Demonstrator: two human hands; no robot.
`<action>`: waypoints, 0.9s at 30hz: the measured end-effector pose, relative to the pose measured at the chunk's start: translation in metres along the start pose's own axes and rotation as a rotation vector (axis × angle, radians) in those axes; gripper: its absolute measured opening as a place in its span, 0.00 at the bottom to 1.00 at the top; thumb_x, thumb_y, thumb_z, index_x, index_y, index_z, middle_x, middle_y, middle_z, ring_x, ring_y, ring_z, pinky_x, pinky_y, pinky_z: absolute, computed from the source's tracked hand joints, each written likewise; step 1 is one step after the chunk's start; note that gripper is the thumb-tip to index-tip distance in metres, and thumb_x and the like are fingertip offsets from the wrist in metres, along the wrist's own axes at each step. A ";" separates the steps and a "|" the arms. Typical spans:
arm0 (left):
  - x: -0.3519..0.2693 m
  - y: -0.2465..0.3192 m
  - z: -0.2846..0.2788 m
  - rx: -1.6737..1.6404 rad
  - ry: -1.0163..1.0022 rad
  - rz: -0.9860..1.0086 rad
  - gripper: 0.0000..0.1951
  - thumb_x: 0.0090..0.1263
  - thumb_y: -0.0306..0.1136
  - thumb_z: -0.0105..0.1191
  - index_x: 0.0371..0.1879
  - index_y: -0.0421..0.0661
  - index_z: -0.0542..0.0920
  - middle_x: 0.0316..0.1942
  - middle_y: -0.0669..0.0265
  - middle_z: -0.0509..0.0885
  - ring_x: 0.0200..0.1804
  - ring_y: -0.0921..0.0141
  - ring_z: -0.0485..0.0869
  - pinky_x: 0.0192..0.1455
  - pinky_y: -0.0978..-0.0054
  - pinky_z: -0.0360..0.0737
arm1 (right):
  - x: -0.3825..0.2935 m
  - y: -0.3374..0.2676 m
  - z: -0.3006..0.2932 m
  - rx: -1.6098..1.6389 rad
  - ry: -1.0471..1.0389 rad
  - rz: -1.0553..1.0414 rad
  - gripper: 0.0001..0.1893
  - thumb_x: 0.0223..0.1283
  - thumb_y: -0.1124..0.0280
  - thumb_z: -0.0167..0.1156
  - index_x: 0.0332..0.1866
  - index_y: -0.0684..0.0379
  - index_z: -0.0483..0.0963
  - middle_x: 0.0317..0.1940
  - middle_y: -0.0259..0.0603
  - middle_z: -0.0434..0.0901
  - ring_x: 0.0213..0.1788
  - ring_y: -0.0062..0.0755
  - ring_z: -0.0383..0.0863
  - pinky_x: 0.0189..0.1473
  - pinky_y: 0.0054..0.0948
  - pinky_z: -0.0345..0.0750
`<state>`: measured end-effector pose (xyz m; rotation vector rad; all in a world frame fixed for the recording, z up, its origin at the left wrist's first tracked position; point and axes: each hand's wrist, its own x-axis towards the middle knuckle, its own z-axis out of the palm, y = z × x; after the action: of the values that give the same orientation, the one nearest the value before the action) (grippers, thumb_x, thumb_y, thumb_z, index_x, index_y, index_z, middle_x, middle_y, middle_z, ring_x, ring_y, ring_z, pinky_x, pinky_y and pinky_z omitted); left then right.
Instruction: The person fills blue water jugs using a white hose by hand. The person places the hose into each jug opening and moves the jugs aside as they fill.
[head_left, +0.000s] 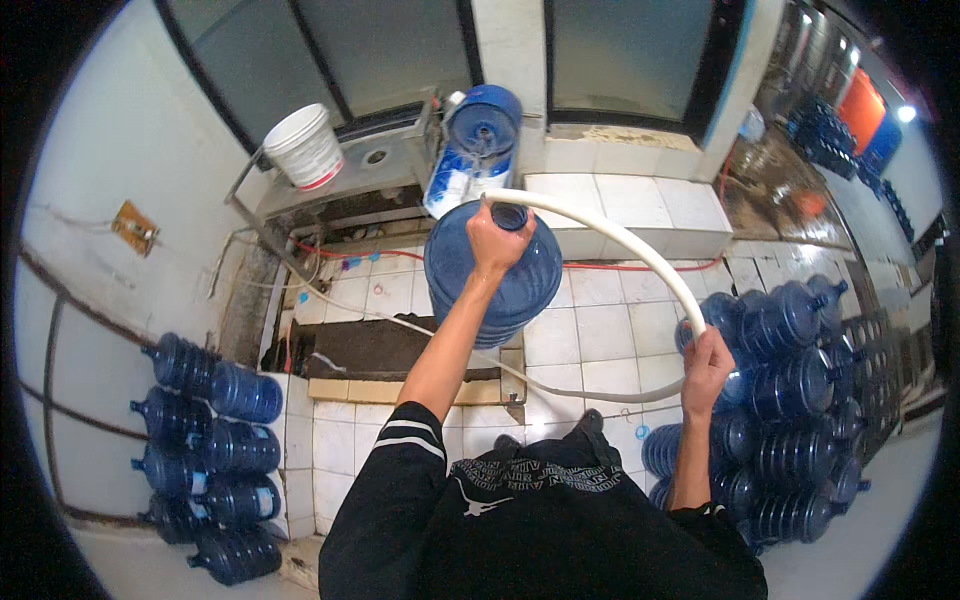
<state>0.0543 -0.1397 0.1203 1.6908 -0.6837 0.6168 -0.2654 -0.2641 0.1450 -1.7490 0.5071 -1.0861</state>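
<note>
In the head view my left hand grips the neck of a large blue plastic water jug, which stands upright in front of me. My right hand is closed around a thick white hose. From that hand the hose arches up and left, and its end lies at the jug's mouth, by my left fingers; whether it enters the mouth cannot be told. The rest of the hose loops back below, across the tiled floor to the left. Just beyond the jug is another blue water jug on a blue-and-white surface.
Blue jugs lie stacked on their sides at the left and right. A white bucket stands on a metal counter. A dark recess with a tiled edge lies left of centre. A red hose crosses the floor behind the jug.
</note>
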 end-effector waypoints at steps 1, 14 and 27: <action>-0.001 -0.006 -0.014 0.055 0.008 0.007 0.20 0.44 0.34 0.69 0.34 0.37 0.77 0.26 0.56 0.83 0.32 0.60 0.84 0.36 0.69 0.78 | 0.005 -0.002 0.010 0.005 -0.039 0.006 0.17 0.68 0.63 0.46 0.36 0.67 0.77 0.14 0.23 0.60 0.17 0.11 0.55 0.19 0.18 0.51; 0.026 -0.095 -0.141 0.386 0.168 -0.122 0.20 0.44 0.38 0.68 0.31 0.38 0.76 0.25 0.54 0.83 0.30 0.61 0.84 0.35 0.68 0.78 | 0.081 0.034 0.138 0.147 -0.401 0.006 0.18 0.67 0.63 0.47 0.32 0.67 0.77 0.15 0.25 0.62 0.18 0.12 0.56 0.20 0.19 0.53; 0.052 -0.162 -0.182 0.336 0.706 -0.324 0.15 0.43 0.31 0.68 0.28 0.38 0.79 0.26 0.66 0.81 0.29 0.74 0.78 0.37 0.77 0.76 | 0.143 0.068 0.210 0.296 -0.608 0.023 0.19 0.67 0.62 0.47 0.30 0.66 0.77 0.15 0.26 0.64 0.19 0.13 0.59 0.21 0.19 0.55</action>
<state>0.1989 0.0603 0.0871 1.6751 0.2044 1.0533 -0.0045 -0.2905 0.1220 -1.6896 -0.0132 -0.5305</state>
